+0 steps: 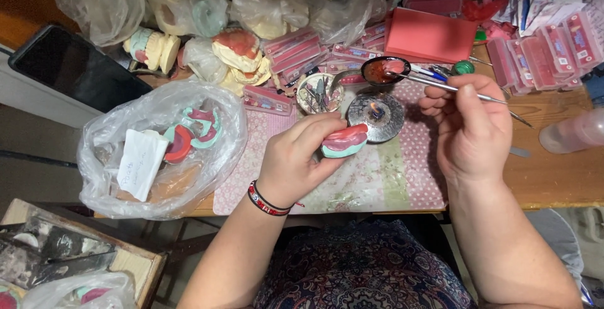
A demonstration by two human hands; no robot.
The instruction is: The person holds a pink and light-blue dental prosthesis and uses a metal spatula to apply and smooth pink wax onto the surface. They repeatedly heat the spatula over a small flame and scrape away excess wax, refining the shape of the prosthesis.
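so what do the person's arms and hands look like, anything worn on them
Both forearms are bare, with no sleeves in view. The left hand has a bracelet at the wrist: a red and black band with small white marks, paired with a thin dark cord. The right hand wears nothing: no gloves, watch or rings can be seen on either hand.
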